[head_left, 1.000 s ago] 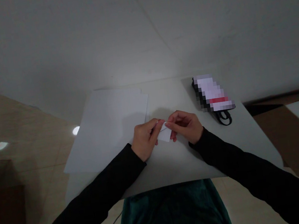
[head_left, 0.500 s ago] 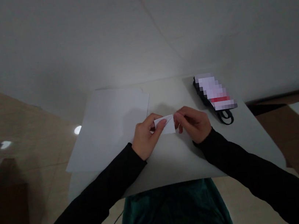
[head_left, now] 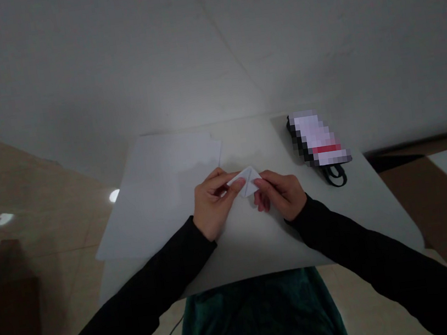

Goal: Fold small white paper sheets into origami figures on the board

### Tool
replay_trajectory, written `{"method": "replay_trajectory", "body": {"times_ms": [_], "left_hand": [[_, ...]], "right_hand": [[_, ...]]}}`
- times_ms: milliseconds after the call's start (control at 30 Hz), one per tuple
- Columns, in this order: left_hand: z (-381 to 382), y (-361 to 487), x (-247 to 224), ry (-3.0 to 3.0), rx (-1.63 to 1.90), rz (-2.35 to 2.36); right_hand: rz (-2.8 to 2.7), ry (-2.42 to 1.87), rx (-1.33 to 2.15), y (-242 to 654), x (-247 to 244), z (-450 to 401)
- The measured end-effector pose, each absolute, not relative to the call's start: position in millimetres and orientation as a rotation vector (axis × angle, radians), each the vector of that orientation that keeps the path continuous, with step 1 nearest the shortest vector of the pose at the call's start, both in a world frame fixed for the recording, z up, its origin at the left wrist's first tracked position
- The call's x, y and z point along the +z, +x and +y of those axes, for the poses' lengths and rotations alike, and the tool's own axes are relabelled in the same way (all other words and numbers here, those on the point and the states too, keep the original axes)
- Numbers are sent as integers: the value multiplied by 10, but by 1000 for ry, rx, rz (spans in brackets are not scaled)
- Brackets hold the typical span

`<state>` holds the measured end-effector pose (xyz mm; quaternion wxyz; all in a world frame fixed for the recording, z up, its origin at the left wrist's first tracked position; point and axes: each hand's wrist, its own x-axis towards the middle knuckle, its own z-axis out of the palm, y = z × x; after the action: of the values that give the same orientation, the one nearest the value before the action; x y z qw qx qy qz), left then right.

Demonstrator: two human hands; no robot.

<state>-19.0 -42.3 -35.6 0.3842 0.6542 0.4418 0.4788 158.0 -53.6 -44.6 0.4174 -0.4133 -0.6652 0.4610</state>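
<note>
A small folded piece of white paper (head_left: 249,182) is held above the table, between both hands. My left hand (head_left: 216,201) pinches its left side, with the thumb on top. On the right side, my right hand (head_left: 280,191) grips an edge between thumb and forefinger, the other fingers curled below. Crease lines run across the paper's face, which is tilted so that one corner points up. The underside of the paper is hidden.
Large white paper sheets (head_left: 152,194) cover the left part of the white table (head_left: 256,251). At the back right lies a black-edged object with a blurred face (head_left: 319,134) and a black strap loop (head_left: 335,175). A wall (head_left: 149,56) rises behind the table.
The folded paper has turned, and a corner now points up. My right hand has moved left and closed on the paper's right edge; my left hand keeps its pinch.
</note>
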Motion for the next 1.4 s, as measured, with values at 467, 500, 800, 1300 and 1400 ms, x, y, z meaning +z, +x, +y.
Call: {"method": "replay_trajectory", "body": {"times_ms": [467, 500, 800, 1300, 1400], "left_hand": [[-377, -269, -248, 1981, 1164, 1101], [-370, -272, -260, 2018, 1176, 1091], [-399, -254, -400, 2052, 1223, 1247], [-436, -318, -280, 2720, 1080, 1025], [-435, -324, -247, 2765, 1084, 997]], "right_hand": [[-1756, -1062, 1178, 1631, -421, -515], [-1787, -1057, 1138, 1637, -430, -505], [-1804, -1095, 734, 1634, -489, -422], [-1809, -950, 520, 1550, -347, -559], [-1830, -951, 456, 1539, -332, -581]]}}
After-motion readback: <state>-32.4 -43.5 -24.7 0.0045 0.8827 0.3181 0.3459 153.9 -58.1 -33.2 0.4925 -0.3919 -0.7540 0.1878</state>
